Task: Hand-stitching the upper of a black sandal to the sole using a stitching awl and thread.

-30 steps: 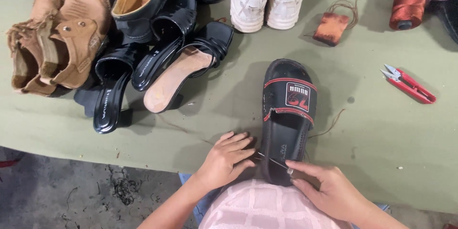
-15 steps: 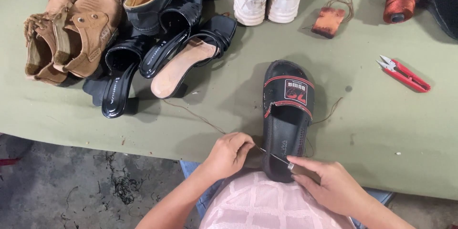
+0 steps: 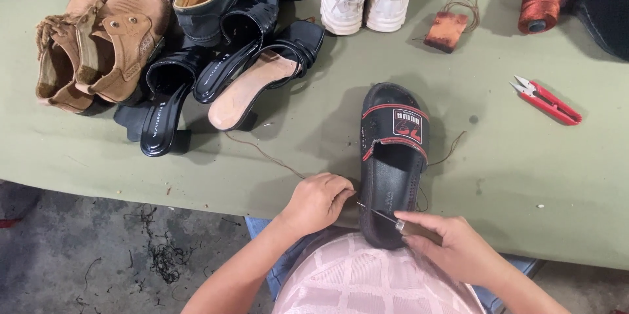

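The black slide sandal (image 3: pixel 392 160) lies at the near table edge (image 3: pixel 131 183), its heel gripped by the left hand (image 3: pixel 319 201). A metal awl (image 3: pixel 383 217) is pinched in the right hand (image 3: pixel 452 248), tip at the sole rim. A slip is judged likely to drive the point into the nearby left fingers (image 3: pixel 341 191), or snag the brown thread (image 3: pixel 268 157).

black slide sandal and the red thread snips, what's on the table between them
In the head view, nothing but bare green table lies between the black slide sandal and the red thread snips, apart from a thin loose thread trailing from the sandal's side.
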